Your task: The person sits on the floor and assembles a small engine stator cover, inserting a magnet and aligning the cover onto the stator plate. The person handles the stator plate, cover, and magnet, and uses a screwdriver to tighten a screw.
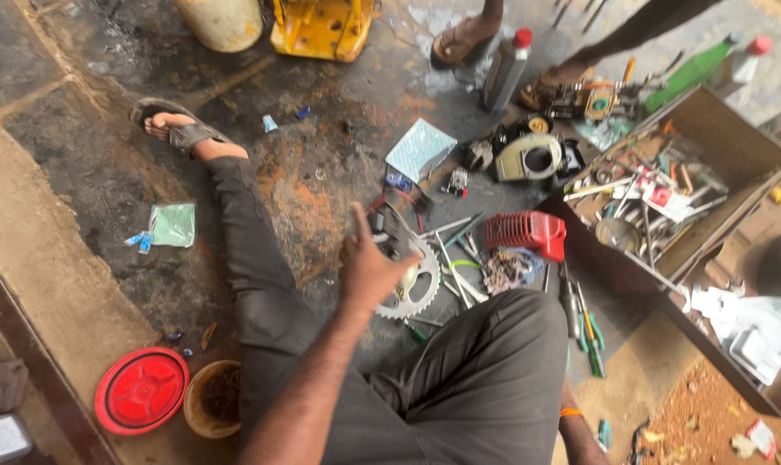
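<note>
My left hand (366,265) reaches out over the floor and grips a toothed metal sprocket (412,291) by its left rim, thumb raised. The sprocket hangs just above scattered wrenches and small tools (456,258). A red plastic vented cover (526,232) lies just right of it. Of my right arm only the forearm with an orange wristband (571,412) shows at the bottom; the hand itself is hidden behind my right knee. My left leg stretches away to a sandalled foot (173,129).
An open wooden box (735,142) full of tools stands at right. Engine parts (532,157), a dark bottle (504,69) and a green bottle (692,73) lie beyond. A red lid (140,392) and brown bowl (214,398) sit at lower left. Another person's feet (468,36) stand at the top.
</note>
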A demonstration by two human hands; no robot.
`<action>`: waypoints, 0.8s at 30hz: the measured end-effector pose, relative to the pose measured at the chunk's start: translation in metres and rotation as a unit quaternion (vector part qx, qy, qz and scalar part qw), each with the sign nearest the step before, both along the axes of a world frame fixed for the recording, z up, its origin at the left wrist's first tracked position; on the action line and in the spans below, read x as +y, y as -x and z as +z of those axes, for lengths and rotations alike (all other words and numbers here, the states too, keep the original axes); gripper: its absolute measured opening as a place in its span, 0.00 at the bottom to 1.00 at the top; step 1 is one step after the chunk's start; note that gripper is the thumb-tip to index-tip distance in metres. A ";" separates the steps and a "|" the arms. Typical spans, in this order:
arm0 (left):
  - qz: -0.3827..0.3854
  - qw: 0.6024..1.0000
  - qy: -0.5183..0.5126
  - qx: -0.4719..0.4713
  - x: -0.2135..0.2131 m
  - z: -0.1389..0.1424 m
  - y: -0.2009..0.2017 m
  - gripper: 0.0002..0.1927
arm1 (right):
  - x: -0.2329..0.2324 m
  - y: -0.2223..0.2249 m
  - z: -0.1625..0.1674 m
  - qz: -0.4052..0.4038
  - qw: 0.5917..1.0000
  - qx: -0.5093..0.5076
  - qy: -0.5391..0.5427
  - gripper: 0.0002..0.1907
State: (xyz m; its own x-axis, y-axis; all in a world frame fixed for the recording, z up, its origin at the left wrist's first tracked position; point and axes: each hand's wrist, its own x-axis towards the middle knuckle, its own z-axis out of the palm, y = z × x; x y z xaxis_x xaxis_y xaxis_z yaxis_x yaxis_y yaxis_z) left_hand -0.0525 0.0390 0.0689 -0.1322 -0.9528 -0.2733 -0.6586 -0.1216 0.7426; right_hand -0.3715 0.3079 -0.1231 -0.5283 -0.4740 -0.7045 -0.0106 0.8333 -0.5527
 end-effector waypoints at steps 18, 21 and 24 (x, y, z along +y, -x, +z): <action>-0.026 0.886 -0.054 0.460 0.091 0.058 -0.100 0.69 | -0.071 -0.147 0.220 0.174 0.911 -0.141 0.347 0.34; -0.034 0.904 -0.064 0.422 0.109 0.065 -0.106 0.69 | -0.084 -0.194 0.243 0.242 0.865 -0.245 0.366 0.39; -0.040 0.913 -0.044 0.403 0.119 0.066 -0.118 0.69 | -0.093 -0.224 0.252 0.278 0.870 -0.230 0.338 0.41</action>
State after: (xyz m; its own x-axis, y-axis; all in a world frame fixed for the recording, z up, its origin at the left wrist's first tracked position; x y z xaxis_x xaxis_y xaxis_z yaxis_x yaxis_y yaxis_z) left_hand 0.0655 0.1579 0.1353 -0.3932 -0.9101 -0.1312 0.0887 -0.1795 0.9797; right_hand -0.1477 0.2147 0.1290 0.1776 -0.9537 -0.2428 0.0435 0.2541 -0.9662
